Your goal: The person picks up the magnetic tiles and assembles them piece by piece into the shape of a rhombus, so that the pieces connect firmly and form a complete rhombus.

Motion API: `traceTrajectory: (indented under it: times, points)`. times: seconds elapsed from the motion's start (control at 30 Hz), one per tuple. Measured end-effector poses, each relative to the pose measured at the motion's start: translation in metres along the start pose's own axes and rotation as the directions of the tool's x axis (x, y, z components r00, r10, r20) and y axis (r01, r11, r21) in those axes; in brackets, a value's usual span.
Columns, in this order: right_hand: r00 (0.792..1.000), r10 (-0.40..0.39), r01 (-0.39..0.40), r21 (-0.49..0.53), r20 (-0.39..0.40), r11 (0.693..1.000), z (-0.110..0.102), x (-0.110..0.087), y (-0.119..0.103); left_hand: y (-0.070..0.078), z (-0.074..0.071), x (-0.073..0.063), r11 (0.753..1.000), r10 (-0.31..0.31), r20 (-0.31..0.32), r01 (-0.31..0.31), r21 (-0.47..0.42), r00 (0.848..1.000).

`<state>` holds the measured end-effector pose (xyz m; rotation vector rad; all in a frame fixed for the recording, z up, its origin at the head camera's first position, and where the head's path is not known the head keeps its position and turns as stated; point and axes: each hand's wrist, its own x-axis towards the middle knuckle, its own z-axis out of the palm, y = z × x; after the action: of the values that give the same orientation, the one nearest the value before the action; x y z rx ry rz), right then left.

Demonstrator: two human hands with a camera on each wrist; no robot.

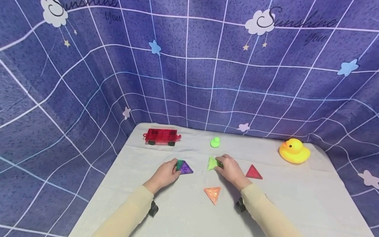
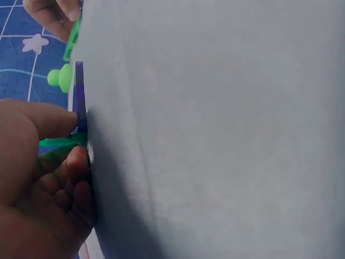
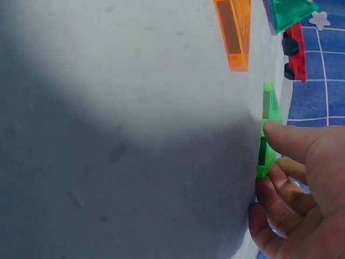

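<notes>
Cream fabric sleeves (image 1: pixel 127 212); left grip (image 1: pixel 165 174) pinching translucent green-purple triangles (image 1: pixel 186 168); right grip (image 1: pixel 231 170) pinching lime triangle (image 1: pixel 211 163)

- Gap: between purple tile (image 1: pixel 186 168) and light-green tile (image 1: pixel 212 163); orange tile (image 1: pixel 213 194) lies toward its near end.
- Lane: between red wagon (image 1: pixel 161 135) and small green duck (image 1: pixel 215 143).
- Broad lane: between red triangle (image 1: pixel 253 173) and yellow duck (image 1: pixel 294 152).
- Obstacle: red triangle, just beside right hand (image 1: pixel 232 169).
- Barrier: blue curtain (image 1: pixel 201 72), behind table (image 1: pixel 308 200).
</notes>
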<state>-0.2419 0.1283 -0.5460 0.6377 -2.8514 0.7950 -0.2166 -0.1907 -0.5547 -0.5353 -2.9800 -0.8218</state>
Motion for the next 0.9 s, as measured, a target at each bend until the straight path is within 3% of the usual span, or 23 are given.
traceTrajectory:
  times: [0.17,0.47,0.9]
  points:
    - [1.0,0.009,-0.009,-0.001,-0.005,1.0,0.0,-0.002,0.0,-0.001,0.0,0.0,1.0,0.003,0.006,-0.003,-0.002,1.0]
    - [0.996,-0.043,0.042,-0.02,-0.081,0.999,-0.003,-0.009,0.002,0.0,-0.001,0.0,1.0,0.011,0.012,-0.011,0.0,1.0]
    - [0.997,-0.068,0.069,0.012,-0.028,0.998,0.001,-0.006,-0.015,0.001,-0.003,-0.001,1.0,0.027,0.02,-0.027,-0.004,0.999]
